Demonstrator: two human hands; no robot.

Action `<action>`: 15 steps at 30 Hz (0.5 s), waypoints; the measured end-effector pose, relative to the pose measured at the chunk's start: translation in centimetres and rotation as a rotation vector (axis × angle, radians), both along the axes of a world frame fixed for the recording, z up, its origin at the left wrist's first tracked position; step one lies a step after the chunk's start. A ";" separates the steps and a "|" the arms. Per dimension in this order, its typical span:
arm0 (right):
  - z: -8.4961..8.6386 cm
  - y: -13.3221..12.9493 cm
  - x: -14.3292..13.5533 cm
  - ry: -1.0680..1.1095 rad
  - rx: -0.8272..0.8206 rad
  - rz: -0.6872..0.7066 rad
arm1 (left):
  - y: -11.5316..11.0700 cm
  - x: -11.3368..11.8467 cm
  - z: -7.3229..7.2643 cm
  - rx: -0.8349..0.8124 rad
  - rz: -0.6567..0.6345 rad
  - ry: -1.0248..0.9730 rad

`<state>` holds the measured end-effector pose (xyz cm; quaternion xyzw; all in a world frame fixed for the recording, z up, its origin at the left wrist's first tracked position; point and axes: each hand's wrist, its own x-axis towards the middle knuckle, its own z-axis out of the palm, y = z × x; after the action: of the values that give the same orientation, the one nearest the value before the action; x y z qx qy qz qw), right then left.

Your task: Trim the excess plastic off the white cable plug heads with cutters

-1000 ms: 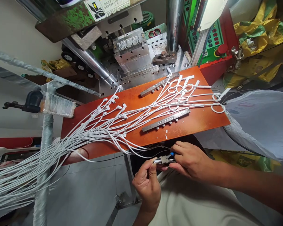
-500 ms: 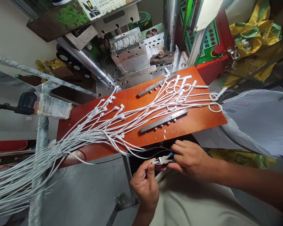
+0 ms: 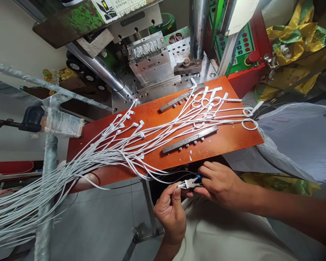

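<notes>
My right hand (image 3: pixel 220 185) is closed around the handles of small cutting pliers (image 3: pixel 190 183), a bit of blue handle showing beside the fingers. The silver jaws point left toward my left hand (image 3: pixel 171 210). Thumb and index finger of that hand pinch a small white piece (image 3: pixel 180 185) right at the jaw tips; it looks like a cable end, but the fingers hide most of it. Both hands are above my lap, just in front of the orange board (image 3: pixel 233 139). On the board lie many white cables (image 3: pixel 108 159) with moulded plugs.
Two metal bars with small pegs, one a near bar (image 3: pixel 190 139) and one a far bar (image 3: pixel 174 102), rest on the board. Behind stands a press with a metal mould block (image 3: pixel 149 54). A green control panel (image 3: pixel 239 50) is at right, beside a white plastic bag (image 3: pixel 299 137).
The view has shifted slightly. My left hand has moved a little to the right, and the pliers have turned slightly at the white piece. The cables and bars lie as before.
</notes>
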<state>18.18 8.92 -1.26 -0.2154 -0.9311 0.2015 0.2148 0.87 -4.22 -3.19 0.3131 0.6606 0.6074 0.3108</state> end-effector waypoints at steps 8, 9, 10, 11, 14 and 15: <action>0.4 -0.1 0.0 0.006 -0.058 0.008 | 0.0 -0.1 0.4 -0.003 0.028 0.062; 0.3 -0.1 -0.1 0.002 -0.034 0.000 | -0.1 -0.2 0.3 -0.004 0.037 0.073; 0.3 -0.1 -0.1 -0.002 -0.016 -0.005 | -0.1 -0.2 0.2 -0.007 0.041 0.079; 0.2 -0.1 -0.2 -0.005 -0.003 -0.008 | -0.1 -0.3 0.1 -0.010 0.041 0.083; 0.1 -0.1 -0.2 -0.006 0.021 -0.011 | -0.1 -0.3 -0.1 -0.010 0.035 0.083; 0.1 -0.1 -0.2 -0.009 0.028 -0.008 | -0.1 -0.3 -0.1 -0.007 0.032 0.080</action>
<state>17.98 8.82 -1.19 -0.2172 -0.9339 0.1866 0.2142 0.61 -4.29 -3.30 0.3255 0.6794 0.5972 0.2755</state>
